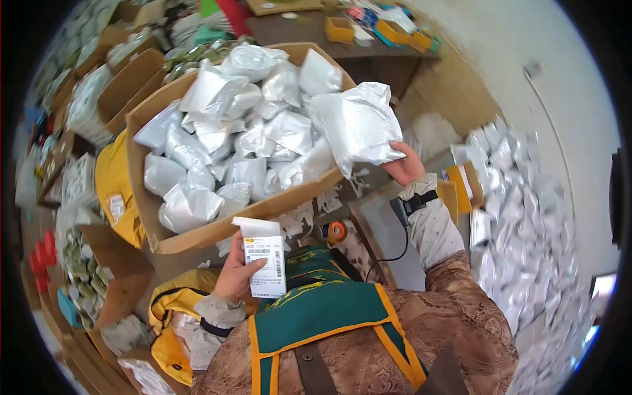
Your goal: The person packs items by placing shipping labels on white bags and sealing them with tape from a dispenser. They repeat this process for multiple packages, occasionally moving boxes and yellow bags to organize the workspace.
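My left hand (236, 268) grips a stack of white shipping labels (266, 273) with printed barcodes, thumb across the front, close to my green apron (322, 319). At the right, my right hand (406, 166) is closed on the lower corner of a silver plastic mailer bag (362, 128). That bag is bulky and wrinkled, and it hangs over the right edge of a large cardboard box (155, 227). Inside the box lie many similar silver bags (247, 135), heaped together.
A big pile of silver bags (526, 243) fills the floor along the right wall. Yellow sacks (118, 191) stand left of the box. Behind it is a table (289, 29) with small yellow bins (340, 29). An orange tape roll (336, 232) lies near my apron.
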The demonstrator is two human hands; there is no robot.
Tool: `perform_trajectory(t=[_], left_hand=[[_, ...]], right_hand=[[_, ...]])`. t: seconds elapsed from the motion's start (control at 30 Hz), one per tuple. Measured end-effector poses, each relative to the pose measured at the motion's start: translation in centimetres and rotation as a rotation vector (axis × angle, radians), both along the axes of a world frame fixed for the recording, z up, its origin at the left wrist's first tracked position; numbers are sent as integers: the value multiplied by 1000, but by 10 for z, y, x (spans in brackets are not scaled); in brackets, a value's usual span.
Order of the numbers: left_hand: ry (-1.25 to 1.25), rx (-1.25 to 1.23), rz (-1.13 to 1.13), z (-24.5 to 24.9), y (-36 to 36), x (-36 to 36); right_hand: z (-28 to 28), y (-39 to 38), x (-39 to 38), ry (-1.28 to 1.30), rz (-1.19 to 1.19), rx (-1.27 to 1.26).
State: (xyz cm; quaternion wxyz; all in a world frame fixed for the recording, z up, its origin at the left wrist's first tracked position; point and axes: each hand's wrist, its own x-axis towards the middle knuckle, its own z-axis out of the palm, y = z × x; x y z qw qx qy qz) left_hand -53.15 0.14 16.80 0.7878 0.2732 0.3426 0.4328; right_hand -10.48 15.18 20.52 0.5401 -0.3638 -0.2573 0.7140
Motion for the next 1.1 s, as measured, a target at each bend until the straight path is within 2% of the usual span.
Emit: perform_trajectory(t=[0.13,0.17,0.27,0.3,0.37,0.47,0.57,0.67,0.7,0.8,0.83,0.97,1.03,1.1], left_hand=[[-29,-12,-191,-24,3,25],[-24,-9,-227,-26,2,33],[-21,-27,-331,-13,3,60],[-9,-33,-378,-13,4,65],[26,-5,-411,-9,5,82],[92,20,-466,0,5,117],[165,62,-481,10,3,152],[195,79,-517,1,1,183],[198,64,-522,-2,0,192],[215,52,-531,-1,-9,221],[209,50,-550,-1,-10,228],[215,74,-594,4,-15,264],[199,73,-664,0,-14,278],[187,112,-729,-11,-15,290]], right_hand=[[12,-109,31,-74,-264,-82],[12,-137,36,-164,-374,-106],[-26,-245,40,-1858,-486,233],[-36,-264,24,-2036,-470,82],[-60,-281,-1,-2153,-133,-282],[-147,-312,-1,-2147,-198,-108],[-128,-318,0,-1891,-209,-60],[-134,-327,44,-1547,-185,-91],[-136,-330,60,-1682,-312,60],[-115,-319,81,-1852,-470,130],[-133,-314,87,-1867,-320,49],[-157,-317,111,-1642,-270,81],[-145,-317,121,-1548,-307,95],[-120,-313,120,-1283,-344,65]])
